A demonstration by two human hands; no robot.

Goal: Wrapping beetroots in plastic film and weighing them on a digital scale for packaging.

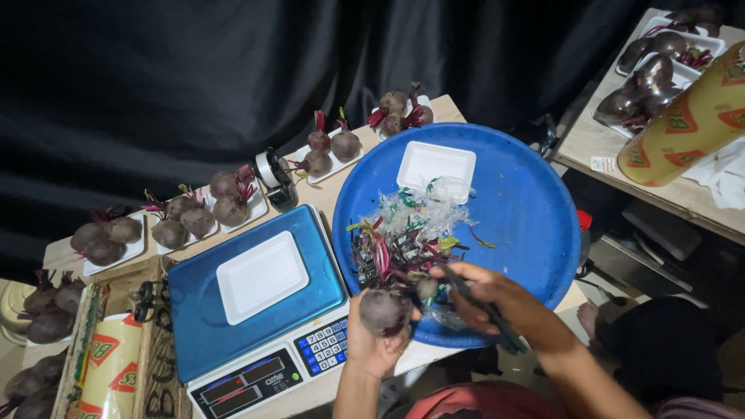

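Black curtain (194, 70) hangs behind wooden tables (594, 140).

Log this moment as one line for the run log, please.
left hand: holds beetroot | right hand: grips dark tool | below: blue tray with trimmings | scale: empty white tray

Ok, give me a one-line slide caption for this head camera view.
Left hand holds a beetroot over a blue tray of trimmings while right hand grips a dark tool.

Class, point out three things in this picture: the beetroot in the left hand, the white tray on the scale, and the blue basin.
beetroot (384, 310), head view, round body.
white tray (261, 276), head view, flat centre.
blue basin (528, 209), head view, bare inner floor.
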